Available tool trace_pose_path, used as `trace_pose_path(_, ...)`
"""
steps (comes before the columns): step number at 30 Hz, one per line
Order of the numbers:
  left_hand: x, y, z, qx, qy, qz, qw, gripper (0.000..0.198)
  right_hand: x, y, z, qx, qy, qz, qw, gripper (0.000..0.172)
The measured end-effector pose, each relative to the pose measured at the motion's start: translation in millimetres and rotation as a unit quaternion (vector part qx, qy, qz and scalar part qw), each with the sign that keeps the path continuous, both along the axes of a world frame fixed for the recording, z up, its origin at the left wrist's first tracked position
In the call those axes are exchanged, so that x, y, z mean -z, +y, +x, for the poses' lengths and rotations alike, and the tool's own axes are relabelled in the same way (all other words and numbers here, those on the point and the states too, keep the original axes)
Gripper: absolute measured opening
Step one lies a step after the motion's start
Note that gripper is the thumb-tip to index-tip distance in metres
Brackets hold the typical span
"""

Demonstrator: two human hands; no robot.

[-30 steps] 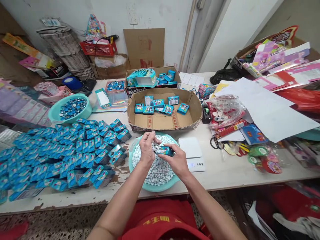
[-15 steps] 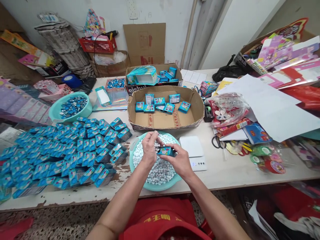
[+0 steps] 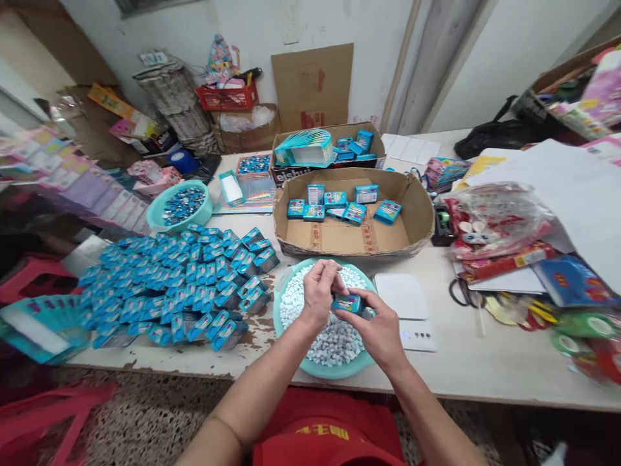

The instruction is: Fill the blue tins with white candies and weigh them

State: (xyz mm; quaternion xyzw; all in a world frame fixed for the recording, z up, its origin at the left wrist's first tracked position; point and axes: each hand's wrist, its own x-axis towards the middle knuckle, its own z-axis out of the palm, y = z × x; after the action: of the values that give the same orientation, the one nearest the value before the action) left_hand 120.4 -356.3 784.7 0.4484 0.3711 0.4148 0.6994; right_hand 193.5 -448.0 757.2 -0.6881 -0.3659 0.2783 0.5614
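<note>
A small blue printed box (image 3: 348, 303) is held in my right hand (image 3: 381, 327), the thumb in front and the fingers behind it. My left hand (image 3: 319, 294) is closed at the box's left end, fingertips bunched together; what they pinch is hidden. Both hands are above a turquoise bowl (image 3: 324, 371) of small white pellets (image 3: 334, 346). Just right of the bowl lies a white digital scale (image 3: 402, 298), partly behind my right hand.
Many blue boxes (image 3: 189, 285) stand packed together on the left. Behind the bowl, a cardboard tray (image 3: 339, 243) holds several more. A second turquoise bowl (image 3: 206, 210) contains shiny blue pieces. Scissors (image 3: 464, 293), tape rolls (image 3: 589, 323) and plastic packets lie at right.
The view has swung left, so the whole scene sits further right. My left fingers, which had white pellets showing by the box, are now bunched with no pellets visible in them.
</note>
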Motion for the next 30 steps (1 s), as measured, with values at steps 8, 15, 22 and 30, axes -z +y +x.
trace_pose_path(8, 12.1, 21.6, -8.2, -0.018, 0.008, 0.034, 0.999, 0.038, 13.3, -6.8, 15.3, 0.012, 0.035, 0.004, 0.999, 0.041)
trace_pose_path(15, 109.9, 50.7, -22.1, 0.114, 0.382, 0.343, 0.850, 0.014, 16.9, -28.2, 35.0, 0.031, 0.062, 0.008, 0.998, 0.041)
trace_pose_path(22, 112.1, 23.7, -20.4, 0.162, 0.550, 0.338, 0.746, 0.022, 16.4, -28.0, 36.1, 0.057, 0.044, -0.007, 0.997, 0.041)
trace_pose_path(30, 101.2, 28.1, -19.7, -0.048, 0.267, 0.085, 0.959, 0.019, 19.0, -32.0, 30.7, 0.047, -0.070, -0.022, 0.996, 0.036)
